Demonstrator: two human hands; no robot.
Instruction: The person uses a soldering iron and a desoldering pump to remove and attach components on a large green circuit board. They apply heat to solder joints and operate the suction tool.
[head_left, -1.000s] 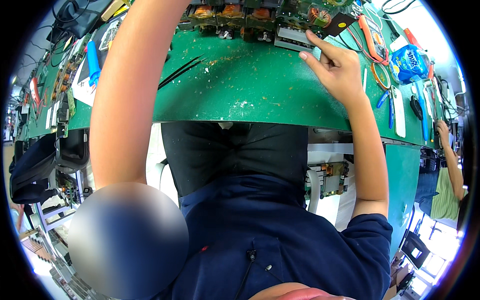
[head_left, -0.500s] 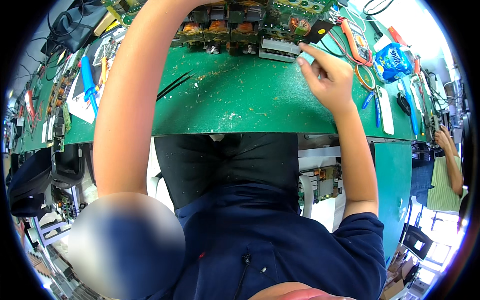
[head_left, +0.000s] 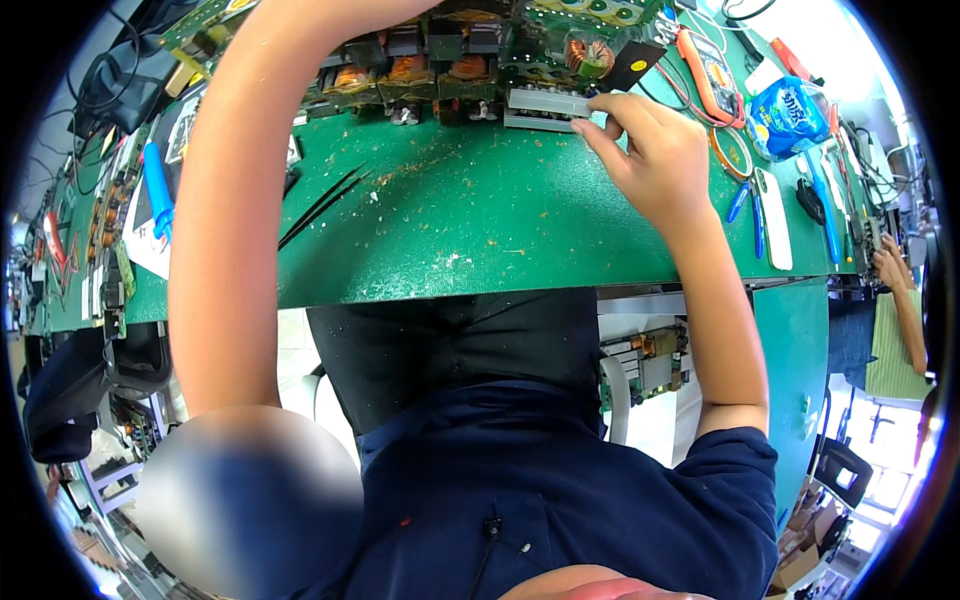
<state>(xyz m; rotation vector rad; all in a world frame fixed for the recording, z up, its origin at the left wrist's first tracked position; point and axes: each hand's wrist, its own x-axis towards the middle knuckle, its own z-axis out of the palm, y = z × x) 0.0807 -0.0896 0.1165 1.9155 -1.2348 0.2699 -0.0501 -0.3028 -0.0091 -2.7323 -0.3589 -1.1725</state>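
Observation:
My left forearm reaches up to the top edge, where my left hand (head_left: 395, 10) is mostly out of view and its fingers cannot be made out. Below it sits a dense circuit board assembly with orange-wound transformers (head_left: 408, 72) and a copper toroid coil (head_left: 588, 55). My right hand (head_left: 655, 150) has bent fingers at the right end of a grey metal heatsink (head_left: 542, 105) on this assembly, thumb at its lower edge, index finger at its top. Black tweezers (head_left: 320, 205) lie on the green mat (head_left: 440, 220) in front.
An orange multimeter (head_left: 705, 75), blue packet (head_left: 785, 115), tape roll (head_left: 730, 150), pens (head_left: 757, 225) and white bar (head_left: 775, 220) lie right. A blue tool (head_left: 158, 190) and boards (head_left: 105, 245) are left. Another person's hands (head_left: 888, 260) work at the far right.
The view has shifted, putting the table's front edge lower. My right hand's fingers have curled in from a pointing shape onto the heatsink's end. My left forearm remains reached forward.

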